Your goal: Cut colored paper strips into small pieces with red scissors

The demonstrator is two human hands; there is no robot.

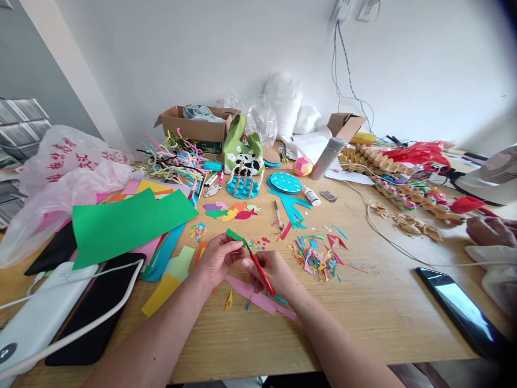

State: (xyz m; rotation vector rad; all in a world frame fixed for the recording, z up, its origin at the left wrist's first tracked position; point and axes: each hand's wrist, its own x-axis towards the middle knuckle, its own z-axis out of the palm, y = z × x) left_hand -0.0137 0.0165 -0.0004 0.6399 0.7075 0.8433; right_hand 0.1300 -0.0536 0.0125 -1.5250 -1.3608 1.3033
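Between the fingertips of my left hand (220,257) is a small strip of green paper (235,235). My right hand (273,272) grips red-handled scissors (262,274), whose blades reach up to the strip's right end. Under my hands lie a pink paper strip (258,298) and a small yellow paper scrap (229,299). Just beyond them are tiny red and orange paper dots (264,240). Several coloured paper fish (230,212) rest farther back. A heap of mixed paper scraps (317,258) lies right of my right hand.
Green paper (133,221) tops a stack of sheets at left, near a white power bank (36,318) and a black phone (97,312). A panda bag (244,151), blue discs (285,183) and a grey bottle (328,158) stand behind. Another person's hand (490,231) and a phone (460,310) are at right.
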